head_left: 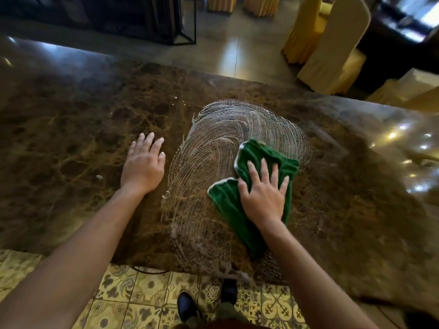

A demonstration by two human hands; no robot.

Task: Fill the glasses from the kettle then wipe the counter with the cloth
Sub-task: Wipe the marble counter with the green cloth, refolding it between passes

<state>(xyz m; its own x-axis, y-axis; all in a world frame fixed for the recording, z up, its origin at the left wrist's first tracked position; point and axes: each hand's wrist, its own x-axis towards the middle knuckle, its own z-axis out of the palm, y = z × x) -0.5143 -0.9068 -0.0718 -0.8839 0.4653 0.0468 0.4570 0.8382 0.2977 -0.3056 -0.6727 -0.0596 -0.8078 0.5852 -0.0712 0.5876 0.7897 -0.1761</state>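
Right hand (263, 198) presses spread fingers flat on the green cloth (259, 160) lying under it on the soapy marble counter (71, 119).

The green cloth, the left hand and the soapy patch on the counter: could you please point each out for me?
green cloth (266, 153), head view, on its far folded part.
left hand (142, 166), head view, on its back.
soapy patch (213, 143), head view, on the swirled streaks.

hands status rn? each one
Left hand: open, flat on the counter, holding nothing.
Right hand: fingers spread, pressing on the green cloth.
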